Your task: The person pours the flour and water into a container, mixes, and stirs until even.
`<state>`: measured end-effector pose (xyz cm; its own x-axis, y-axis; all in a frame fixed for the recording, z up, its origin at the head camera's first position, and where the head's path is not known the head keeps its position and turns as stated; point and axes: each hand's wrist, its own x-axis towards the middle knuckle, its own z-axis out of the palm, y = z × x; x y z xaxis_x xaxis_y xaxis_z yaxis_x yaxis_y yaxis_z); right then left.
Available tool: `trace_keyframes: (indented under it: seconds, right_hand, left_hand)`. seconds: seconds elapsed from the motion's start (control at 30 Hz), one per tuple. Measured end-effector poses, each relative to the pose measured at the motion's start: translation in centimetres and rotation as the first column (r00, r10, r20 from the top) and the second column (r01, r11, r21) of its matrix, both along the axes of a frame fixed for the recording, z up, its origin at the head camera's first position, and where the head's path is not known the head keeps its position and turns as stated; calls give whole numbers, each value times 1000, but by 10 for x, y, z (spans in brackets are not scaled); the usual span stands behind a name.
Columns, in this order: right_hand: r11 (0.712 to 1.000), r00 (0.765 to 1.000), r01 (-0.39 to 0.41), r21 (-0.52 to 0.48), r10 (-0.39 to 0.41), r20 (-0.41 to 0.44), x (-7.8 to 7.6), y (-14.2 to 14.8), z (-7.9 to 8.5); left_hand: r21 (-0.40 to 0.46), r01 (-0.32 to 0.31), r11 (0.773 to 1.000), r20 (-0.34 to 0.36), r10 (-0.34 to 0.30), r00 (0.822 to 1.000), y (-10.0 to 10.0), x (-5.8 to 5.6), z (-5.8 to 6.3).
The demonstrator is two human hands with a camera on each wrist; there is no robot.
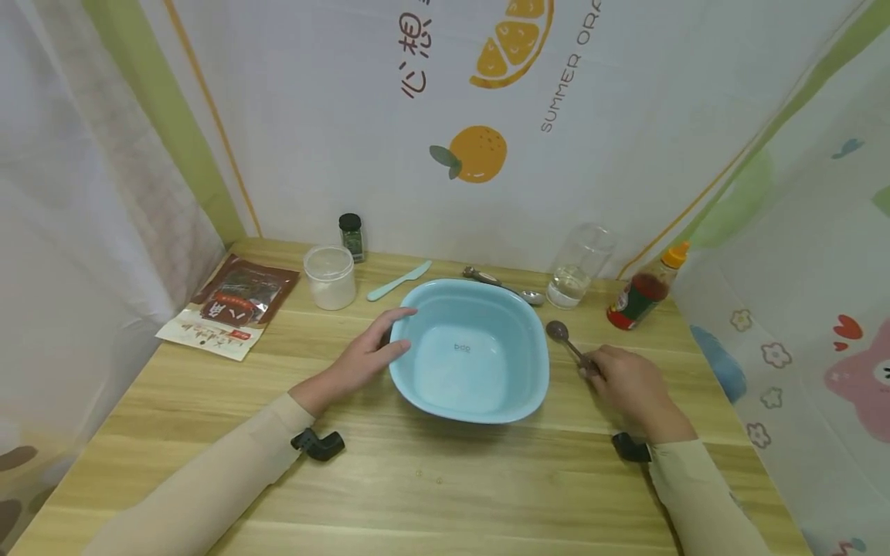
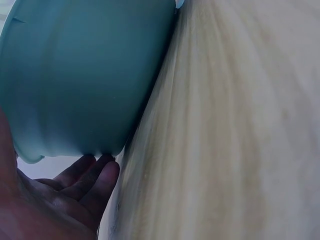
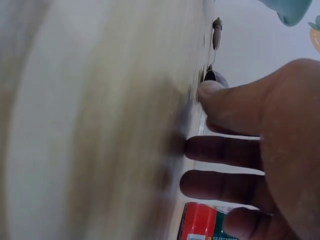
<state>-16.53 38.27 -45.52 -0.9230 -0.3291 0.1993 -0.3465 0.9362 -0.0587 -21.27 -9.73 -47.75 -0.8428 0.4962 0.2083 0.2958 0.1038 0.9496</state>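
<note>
A light blue plastic basin (image 1: 473,411) stands at the middle of the table in the head view. My left hand (image 1: 368,351) holds its left side, with fingers and thumb at the rim. In the left wrist view, the fingertips (image 2: 107,172) rest against the basin's outer wall. To the right of the basin, my right hand (image 1: 629,382) pinches the handle of a dark spoon (image 1: 572,346) low over the table. The spoon's bowl points away from me, toward the glass. In the right wrist view, the thumb (image 3: 232,105) covers most of the spoon, and the other fingers are loosely extended.
Along the back stand a dark-capped spice jar (image 1: 352,238), a lidded tub (image 1: 331,279), a green knife (image 1: 399,280), a metal spoon (image 1: 531,297), a clear glass container (image 1: 570,284) and a red sauce bottle (image 1: 643,297). A seasoning packet (image 1: 232,305) lies far left.
</note>
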Motion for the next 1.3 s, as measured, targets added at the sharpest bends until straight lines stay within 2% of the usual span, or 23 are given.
trace_keyframes:
  seconds: [0.37, 0.6, 1.07, 1.3]
  right_hand:
    - [999, 992, 44, -24, -41, 117, 7, 5, 0]
    - [997, 980, 63, -53, -52, 194, 8, 6, 5]
    - [993, 966, 38, -109, -8, 257, 6, 16, 8]
    - [983, 951, 56, -177, 1, 308, 4, 14, 18]
  left_hand:
    - [12, 32, 999, -1, -32, 999, 3, -4, -3]
    - [-1, 29, 1000, -11, -29, 1000, 2, -4, 0]
    - [-17, 16, 1000, -16, -16, 1000, -2, -4, 3]
    - [-22, -13, 1000, -52, 12, 999, -13, -11, 8]
